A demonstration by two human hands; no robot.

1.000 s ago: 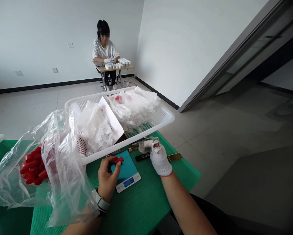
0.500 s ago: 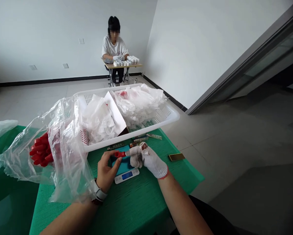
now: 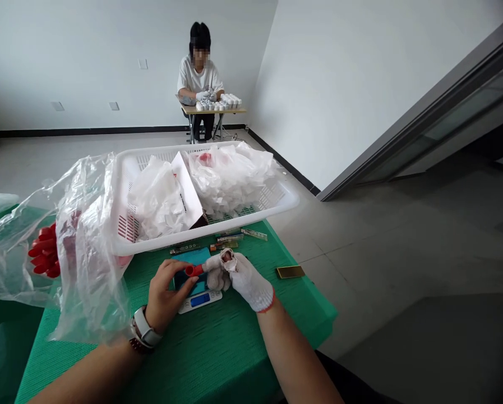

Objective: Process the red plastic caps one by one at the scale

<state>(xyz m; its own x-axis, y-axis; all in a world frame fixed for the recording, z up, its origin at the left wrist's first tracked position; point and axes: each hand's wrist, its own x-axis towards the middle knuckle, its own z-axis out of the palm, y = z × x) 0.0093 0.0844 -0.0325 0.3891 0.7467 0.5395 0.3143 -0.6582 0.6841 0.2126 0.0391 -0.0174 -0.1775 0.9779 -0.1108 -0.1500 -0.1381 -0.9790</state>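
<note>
A bare left hand wearing a white wristwatch and a white knit-gloved right hand meet over a small white digital scale, their fingers clamped on a short red plastic fitting, above the green worktop.

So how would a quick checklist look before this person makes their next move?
1. Red plastic part held between the left hand and the gloved right hand: ok.
2. Digital scale display lit: ok.
3. Scale reading legible: cannot tell, too small.
4. Fingertips of the white knit glove covered: not ok, one is open.
5. Clear plastic bag of red parts kept off the scale: ok.
6. White plastic basket resting on the green mat: ok.
</note>
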